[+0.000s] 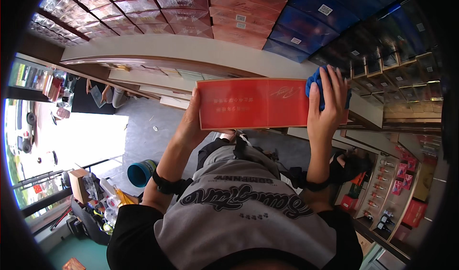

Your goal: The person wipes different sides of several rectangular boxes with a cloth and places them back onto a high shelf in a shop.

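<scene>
A long flat red carton (236, 105) with a gold-coloured edge and printed writing is held up level in front of my chest. My left hand (193, 115) grips its left end, thumb on the near face and fingers behind. At the right end, my right hand (328, 97) presses a bunched blue cloth (315, 83) against the carton's face, fingers spread over the cloth. Part of the cloth is hidden under the fingers. Whether the right hand also supports the carton from behind cannot be seen.
Shelves ahead hold stacked salmon-coloured cartons (244, 11), blue cartons (308, 22) and dark boxes. A teal bucket (141, 173) stands on the grey floor (143, 123) at left. Two other people are nearby, one at a black table (83, 101), one crouching by the bottle shelves (376, 176).
</scene>
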